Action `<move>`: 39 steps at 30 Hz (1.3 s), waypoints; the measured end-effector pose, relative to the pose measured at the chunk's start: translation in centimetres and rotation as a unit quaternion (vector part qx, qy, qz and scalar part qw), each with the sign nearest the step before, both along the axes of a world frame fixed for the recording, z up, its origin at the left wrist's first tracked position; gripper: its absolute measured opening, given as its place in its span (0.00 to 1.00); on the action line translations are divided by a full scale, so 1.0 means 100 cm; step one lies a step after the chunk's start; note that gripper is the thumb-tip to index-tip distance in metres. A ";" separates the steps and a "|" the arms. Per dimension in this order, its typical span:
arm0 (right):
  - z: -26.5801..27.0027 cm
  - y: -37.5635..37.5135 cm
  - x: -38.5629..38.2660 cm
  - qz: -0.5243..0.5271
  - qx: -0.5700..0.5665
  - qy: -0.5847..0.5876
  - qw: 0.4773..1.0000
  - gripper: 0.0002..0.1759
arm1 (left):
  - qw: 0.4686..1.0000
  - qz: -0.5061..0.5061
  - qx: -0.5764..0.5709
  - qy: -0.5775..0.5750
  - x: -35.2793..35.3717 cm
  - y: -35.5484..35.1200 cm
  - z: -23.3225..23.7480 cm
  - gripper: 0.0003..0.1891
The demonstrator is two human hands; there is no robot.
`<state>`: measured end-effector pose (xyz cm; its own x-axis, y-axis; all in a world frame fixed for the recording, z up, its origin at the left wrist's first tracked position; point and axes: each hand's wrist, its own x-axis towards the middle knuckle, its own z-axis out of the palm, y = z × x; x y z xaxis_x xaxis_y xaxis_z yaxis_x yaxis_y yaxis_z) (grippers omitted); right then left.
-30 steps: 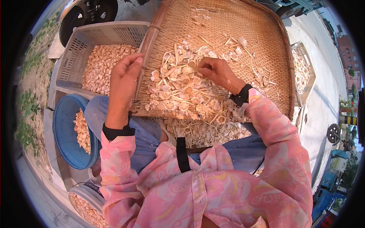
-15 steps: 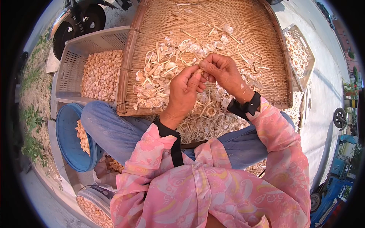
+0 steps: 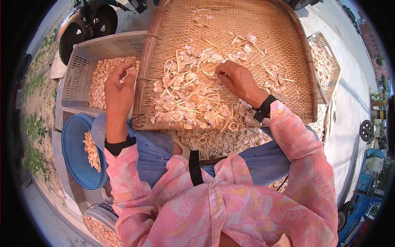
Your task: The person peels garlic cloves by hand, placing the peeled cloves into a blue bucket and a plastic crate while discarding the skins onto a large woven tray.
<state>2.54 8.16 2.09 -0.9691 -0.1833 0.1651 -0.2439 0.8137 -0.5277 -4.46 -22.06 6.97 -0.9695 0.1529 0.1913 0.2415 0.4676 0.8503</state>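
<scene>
- Tray of woven bamboo rested across the person's lap.
- Plastic crate, just left of it, held pale cloves.
- Husks and stems lay heaped on the tray.
- Left hand hovered over the crate's cloves, fingers loosely spread, gripping nothing.
- Right hand pressed curled fingertips into the husks; whether it gripped 1 could not be told.

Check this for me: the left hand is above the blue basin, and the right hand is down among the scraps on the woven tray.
Wrong in one detail. The head view shows the left hand above the grey crate, not the blue basin. The right hand is indeed among the scraps on the woven tray.
</scene>
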 end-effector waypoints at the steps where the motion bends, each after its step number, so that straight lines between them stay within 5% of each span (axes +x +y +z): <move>1: -0.002 -0.009 -0.007 0.013 0.040 0.000 0.999 0.08 | 0.997 -0.045 0.045 -0.038 0.008 0.014 0.002 0.11; 6: -0.015 -0.002 -0.028 0.043 0.117 -0.072 0.990 0.07 | 0.985 -0.120 -0.011 -0.126 0.041 0.062 -0.027 0.11; 12: 0.001 0.030 0.014 -0.022 0.239 -0.095 0.966 0.07 | 0.967 -0.204 -0.138 0.061 0.043 0.119 -0.046 0.08; 18: 0.009 0.026 0.041 -0.035 0.155 -0.083 0.984 0.10 | 0.899 -0.256 -0.339 0.107 0.022 0.164 -0.072 0.07; 24: 0.006 0.026 0.036 -0.059 -0.178 -0.112 0.976 0.10 | 0.956 -0.239 -0.121 0.121 0.031 0.154 -0.059 0.17; 30: 0.014 0.011 0.034 -0.024 -0.394 -0.233 0.889 0.13 | 0.945 -0.277 -0.098 0.144 0.059 0.151 -0.027 0.26; 36: 0.025 0.009 0.043 0.009 -0.416 -0.240 0.877 0.14 | 0.962 -0.261 -0.001 0.075 0.065 0.139 -0.024 0.19; 39: 0.023 0.007 0.048 0.050 -0.308 -0.173 0.934 0.14 | 0.955 -0.275 -0.043 0.099 0.066 0.135 -0.018 0.16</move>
<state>7.31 8.85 4.40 -0.9669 -0.2500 -0.0500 -0.0316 0.3122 -0.9495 2.15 -8.51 5.20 -0.6846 0.6519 0.3261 0.6224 0.2900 0.7270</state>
